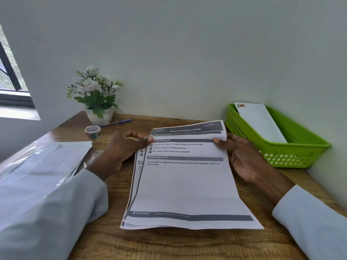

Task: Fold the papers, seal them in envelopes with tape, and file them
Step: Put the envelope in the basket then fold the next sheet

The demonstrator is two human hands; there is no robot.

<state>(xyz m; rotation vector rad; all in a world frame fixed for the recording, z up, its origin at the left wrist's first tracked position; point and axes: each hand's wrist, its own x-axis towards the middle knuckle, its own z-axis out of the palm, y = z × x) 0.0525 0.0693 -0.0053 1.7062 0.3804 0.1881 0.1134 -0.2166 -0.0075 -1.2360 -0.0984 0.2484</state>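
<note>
Both hands hold the papers (185,184) at frame centre

Left hand (123,149) and right hand (242,156) pinch the stack's side edges near its folded-over top, fingers curled on it; bare bench (169,244) below; green basket (293,147) with envelope (261,122) at right.

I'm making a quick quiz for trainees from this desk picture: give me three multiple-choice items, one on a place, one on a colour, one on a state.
1. Where is the tape roll?
A. In the basket
B. On the desk by the flower pot
C. On the papers

2. What colour is the basket?
A. Green
B. Blue
C. Red

3. What are the hands doing with the papers?
A. Lying flat beside them
B. Holding their far edge on both sides
C. Sliding them into an envelope

Answers: 1 B, it sits just in front of the pot; 2 A, its walls are bright green; 3 B, the left hand and right hand pinch the raised far edge.
</note>
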